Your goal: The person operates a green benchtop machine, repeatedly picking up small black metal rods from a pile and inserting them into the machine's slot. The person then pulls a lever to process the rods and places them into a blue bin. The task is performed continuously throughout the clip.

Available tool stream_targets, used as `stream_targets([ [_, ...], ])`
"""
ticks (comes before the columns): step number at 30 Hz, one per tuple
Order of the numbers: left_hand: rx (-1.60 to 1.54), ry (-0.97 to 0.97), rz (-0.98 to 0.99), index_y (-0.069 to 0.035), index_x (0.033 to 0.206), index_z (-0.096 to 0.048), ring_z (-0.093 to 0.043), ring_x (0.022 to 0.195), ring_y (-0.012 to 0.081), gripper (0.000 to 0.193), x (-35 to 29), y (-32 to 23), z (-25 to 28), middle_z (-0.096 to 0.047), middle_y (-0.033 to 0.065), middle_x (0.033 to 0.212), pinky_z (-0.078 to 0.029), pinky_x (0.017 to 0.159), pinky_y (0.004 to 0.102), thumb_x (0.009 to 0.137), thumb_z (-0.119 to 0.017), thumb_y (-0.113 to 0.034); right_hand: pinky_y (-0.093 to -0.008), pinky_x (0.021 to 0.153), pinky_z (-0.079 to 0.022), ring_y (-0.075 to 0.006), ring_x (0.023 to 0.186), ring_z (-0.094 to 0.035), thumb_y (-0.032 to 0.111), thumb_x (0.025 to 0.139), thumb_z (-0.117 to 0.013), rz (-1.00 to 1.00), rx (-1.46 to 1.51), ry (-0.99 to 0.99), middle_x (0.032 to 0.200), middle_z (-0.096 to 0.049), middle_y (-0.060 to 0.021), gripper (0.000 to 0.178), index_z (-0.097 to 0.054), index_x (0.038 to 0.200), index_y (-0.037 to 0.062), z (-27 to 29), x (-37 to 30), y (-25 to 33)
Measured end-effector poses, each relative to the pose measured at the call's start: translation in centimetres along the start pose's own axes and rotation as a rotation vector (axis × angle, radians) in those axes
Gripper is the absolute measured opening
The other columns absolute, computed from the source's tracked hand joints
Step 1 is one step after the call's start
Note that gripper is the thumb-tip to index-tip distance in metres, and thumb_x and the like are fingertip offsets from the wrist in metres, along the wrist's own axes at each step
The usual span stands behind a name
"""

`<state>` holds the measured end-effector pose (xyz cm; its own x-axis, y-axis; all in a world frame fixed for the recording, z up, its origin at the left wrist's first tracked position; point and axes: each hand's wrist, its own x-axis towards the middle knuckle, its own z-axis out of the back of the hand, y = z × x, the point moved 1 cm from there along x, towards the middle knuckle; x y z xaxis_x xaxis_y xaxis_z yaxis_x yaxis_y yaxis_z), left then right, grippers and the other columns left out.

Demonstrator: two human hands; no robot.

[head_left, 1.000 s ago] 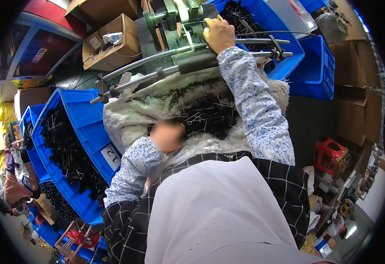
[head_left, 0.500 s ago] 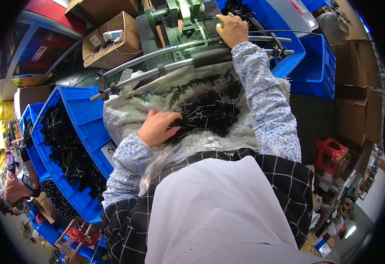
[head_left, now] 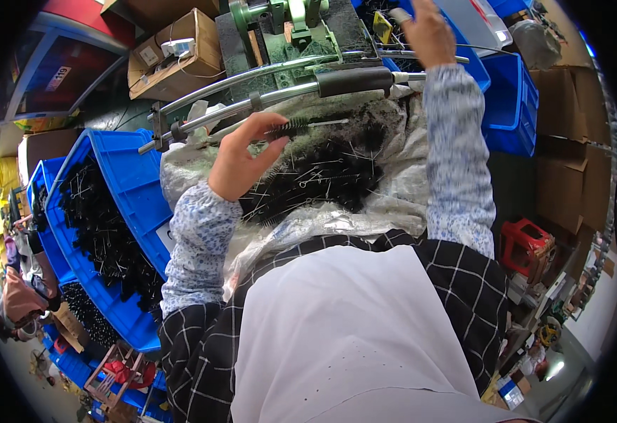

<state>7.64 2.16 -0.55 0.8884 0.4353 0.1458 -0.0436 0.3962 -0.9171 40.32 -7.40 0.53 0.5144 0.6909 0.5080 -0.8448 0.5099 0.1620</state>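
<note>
My left hand (head_left: 241, 155) pinches a small wire brush (head_left: 291, 129) by its black bristles; its thin metal stem points right. Beneath it, a heap of similar black brushes (head_left: 315, 173) with wire stems lies on a whitish plastic sheet (head_left: 404, 166) in front of me. My right hand (head_left: 428, 35) is over the blue bin (head_left: 467, 53) at the far right, partly beyond the picture's top edge. Its fingers are blurred, so a grip is hard to make out. A yellow piece (head_left: 382, 28) shows beside its thumb.
A green machine (head_left: 298, 28) stands ahead, with curved metal rails (head_left: 234, 106) and a black sleeve (head_left: 354, 81) across its front. Left is a blue bin (head_left: 129, 187) full of brushes. A cardboard box (head_left: 174, 56) sits far left; a red stool (head_left: 527, 247) is at right.
My right hand has moved right, from beside the machine to over the blue bin. My left hand has lifted from the heap with a brush in its fingers.
</note>
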Motion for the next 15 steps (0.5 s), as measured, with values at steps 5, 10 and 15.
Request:
stream_targets([
  [5,-0.068,-0.146,0.002,-0.004,0.109,-0.055,-0.063,0.079,0.0148,0.033,1.8,0.4,-2.2,-0.064,0.0094,0.091,-0.048,0.071,0.0266,0.078,-0.066,-0.003,-0.0415,0.076,-0.049,-0.0326,0.087,-0.062,0.03,0.085,-0.058,0.107,0.572,0.849,0.093,-0.064,-0.0149,0.035,-0.057,0.115,0.013,4.4,-7.3,11.8],
  [10,0.052,-0.145,0.116,-0.006,0.116,-0.047,-0.063,0.081,0.0168,0.041,0.0,1.4,-0.5,-0.063,0.0084,0.091,-0.048,0.067,0.0275,0.079,-0.065,-0.005,-0.0298,0.051,-0.052,-0.0179,0.062,-0.064,0.014,0.085,-0.055,0.25,0.426,0.309,0.08,-0.067,-0.0083,0.023,-0.062,0.107,0.0113,0.3,-6.8,10.3],
  [15,0.373,0.477,0.375,-0.004,0.114,-0.049,-0.06,0.09,0.0311,0.044,-4.2,6.5,-0.2,-0.061,0.0161,0.101,-0.048,0.078,0.0405,0.077,-0.065,-0.022,-0.038,0.069,-0.052,-0.0262,0.077,-0.063,0.014,0.086,-0.051,0.021,-0.074,0.177,0.087,-0.064,-0.0078,0.023,-0.062,0.106,0.0164,-5.4,-1.9,3.6],
])
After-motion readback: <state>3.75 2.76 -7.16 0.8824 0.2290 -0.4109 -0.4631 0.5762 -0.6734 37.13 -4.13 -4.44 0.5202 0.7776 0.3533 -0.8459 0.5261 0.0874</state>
